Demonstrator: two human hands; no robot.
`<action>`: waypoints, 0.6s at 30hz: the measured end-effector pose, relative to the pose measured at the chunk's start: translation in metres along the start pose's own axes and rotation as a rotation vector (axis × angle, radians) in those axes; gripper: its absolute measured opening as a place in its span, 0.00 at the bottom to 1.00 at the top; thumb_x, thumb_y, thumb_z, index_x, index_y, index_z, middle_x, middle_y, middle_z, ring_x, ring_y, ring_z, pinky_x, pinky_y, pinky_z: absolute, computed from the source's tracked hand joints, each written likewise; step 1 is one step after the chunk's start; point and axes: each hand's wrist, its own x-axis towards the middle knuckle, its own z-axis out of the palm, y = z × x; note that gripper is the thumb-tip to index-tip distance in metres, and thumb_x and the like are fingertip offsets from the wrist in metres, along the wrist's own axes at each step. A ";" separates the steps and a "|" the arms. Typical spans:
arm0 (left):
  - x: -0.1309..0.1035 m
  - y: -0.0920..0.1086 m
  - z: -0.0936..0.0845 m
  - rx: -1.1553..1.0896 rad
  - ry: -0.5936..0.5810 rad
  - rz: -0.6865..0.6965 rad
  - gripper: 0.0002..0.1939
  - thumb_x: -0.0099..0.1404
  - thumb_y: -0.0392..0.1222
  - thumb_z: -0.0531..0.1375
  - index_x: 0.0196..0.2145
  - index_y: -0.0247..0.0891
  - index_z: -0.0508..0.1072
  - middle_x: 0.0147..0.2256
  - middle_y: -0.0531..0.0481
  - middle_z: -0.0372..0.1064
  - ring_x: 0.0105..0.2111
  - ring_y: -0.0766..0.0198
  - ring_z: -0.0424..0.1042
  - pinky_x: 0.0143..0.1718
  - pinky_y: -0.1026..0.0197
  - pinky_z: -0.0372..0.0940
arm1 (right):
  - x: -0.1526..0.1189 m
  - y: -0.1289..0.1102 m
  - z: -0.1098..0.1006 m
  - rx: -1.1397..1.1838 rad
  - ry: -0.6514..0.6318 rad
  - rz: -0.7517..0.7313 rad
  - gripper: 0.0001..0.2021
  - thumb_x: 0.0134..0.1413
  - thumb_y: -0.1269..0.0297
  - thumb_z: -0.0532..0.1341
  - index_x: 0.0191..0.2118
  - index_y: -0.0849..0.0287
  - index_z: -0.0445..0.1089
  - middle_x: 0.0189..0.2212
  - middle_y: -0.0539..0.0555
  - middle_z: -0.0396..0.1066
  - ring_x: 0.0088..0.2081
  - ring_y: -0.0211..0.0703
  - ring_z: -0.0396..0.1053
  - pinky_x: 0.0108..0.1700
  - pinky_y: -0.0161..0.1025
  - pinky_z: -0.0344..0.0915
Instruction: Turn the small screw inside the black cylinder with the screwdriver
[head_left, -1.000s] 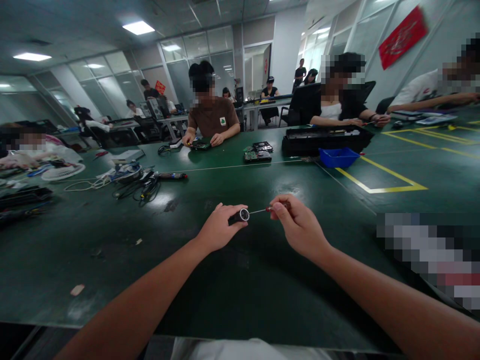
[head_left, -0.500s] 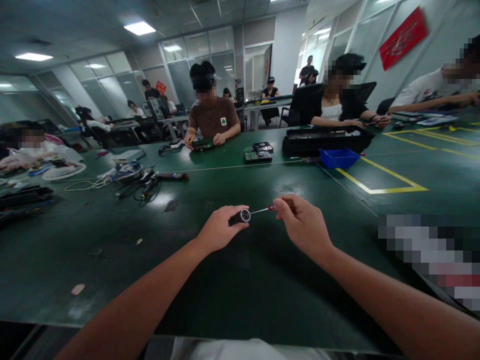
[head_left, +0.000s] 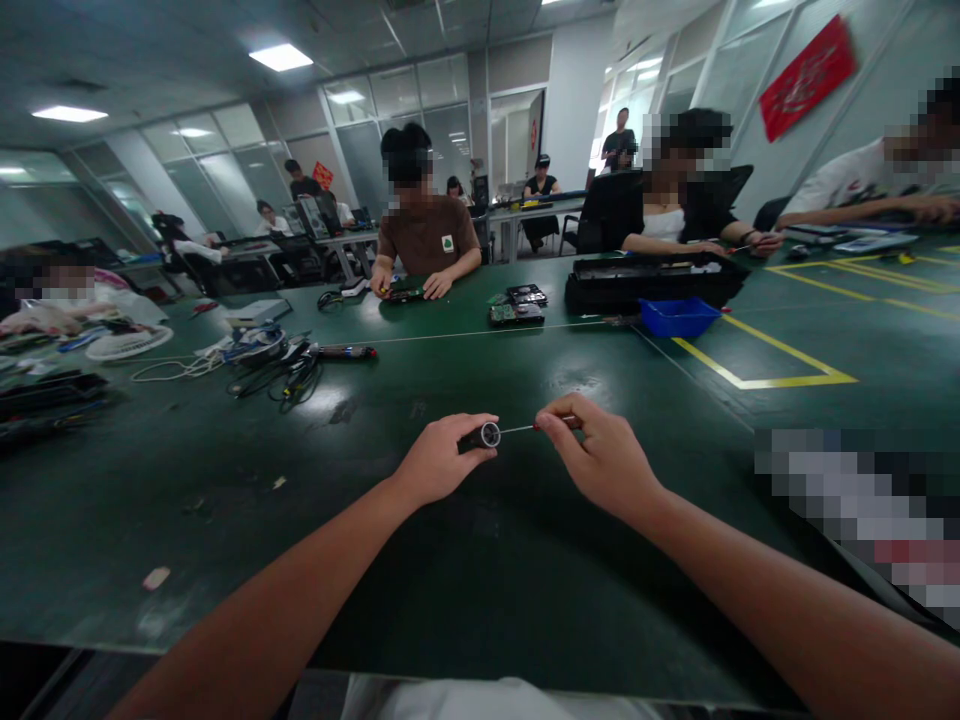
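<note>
The left hand grasped a short black cylinder between its thumb and fingers, above the near middle part of the green table. The cylinder's round, pale-rimmed end faced toward the right and the camera. The right hand pinched a screwdriver by its dark red handle, with the thin shaft pointing left at that open end. The tip met the end of the cylinder, but how far in it went could not be told. Farther off to the left lay a tangle of cables, with a slim dark rod just beside it. Beyond the hands, some circuit boards lay close together on the table, and a blue tray sat to their right, just in front of a long black case. Yellow tape marked the table near the tray. Across the table, a person in a brown shirt had both hands at a dark board. Other people sat farther back and to both sides.
</note>
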 end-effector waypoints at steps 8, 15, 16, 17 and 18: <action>0.000 0.002 -0.001 0.002 -0.012 -0.012 0.20 0.64 0.42 0.65 0.54 0.44 0.73 0.50 0.49 0.74 0.49 0.56 0.73 0.54 0.53 0.64 | -0.002 -0.002 -0.001 0.023 -0.081 0.026 0.16 0.70 0.56 0.49 0.42 0.56 0.71 0.27 0.51 0.72 0.24 0.40 0.67 0.28 0.38 0.59; 0.000 0.000 -0.001 0.010 0.004 -0.022 0.21 0.63 0.40 0.65 0.54 0.44 0.73 0.50 0.48 0.74 0.50 0.55 0.72 0.55 0.52 0.64 | -0.001 -0.006 -0.005 0.064 -0.146 0.025 0.14 0.69 0.58 0.49 0.51 0.56 0.65 0.30 0.52 0.72 0.30 0.44 0.70 0.31 0.40 0.62; 0.000 0.000 -0.001 0.011 0.004 -0.020 0.21 0.63 0.41 0.65 0.54 0.44 0.73 0.50 0.48 0.74 0.50 0.56 0.72 0.55 0.52 0.64 | -0.001 -0.006 -0.005 0.055 -0.152 0.049 0.15 0.69 0.57 0.48 0.50 0.56 0.67 0.29 0.52 0.72 0.28 0.44 0.69 0.30 0.40 0.61; 0.000 0.000 -0.001 0.012 0.003 -0.016 0.21 0.64 0.41 0.65 0.54 0.44 0.73 0.50 0.48 0.74 0.50 0.56 0.72 0.55 0.52 0.64 | -0.001 -0.007 -0.005 0.045 -0.153 0.073 0.16 0.70 0.56 0.47 0.49 0.56 0.67 0.28 0.52 0.71 0.26 0.43 0.67 0.29 0.40 0.60; 0.000 0.000 -0.001 0.014 0.002 -0.012 0.20 0.64 0.41 0.65 0.54 0.44 0.73 0.50 0.48 0.74 0.50 0.56 0.72 0.55 0.52 0.64 | -0.001 -0.007 -0.005 0.039 -0.147 0.088 0.16 0.70 0.56 0.46 0.49 0.56 0.67 0.27 0.51 0.71 0.24 0.42 0.66 0.28 0.40 0.59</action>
